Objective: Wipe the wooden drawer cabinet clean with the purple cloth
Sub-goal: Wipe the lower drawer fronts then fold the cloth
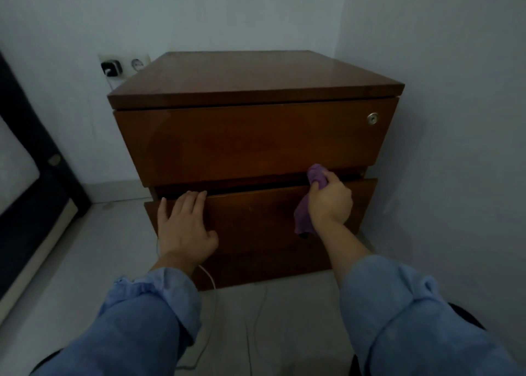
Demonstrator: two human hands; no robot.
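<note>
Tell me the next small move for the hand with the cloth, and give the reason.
Probably slide the right hand leftward along the lower drawer's top edge. It grips the purple cloth at the right end of that edge, in the gap under the upper drawer, while the left hand rests flat on the drawer front.

Wooden drawer cabinet [250, 136]: dark brown, lower drawer pulled out. Purple cloth [306, 210]: crumpled, at that drawer's top edge.
</note>
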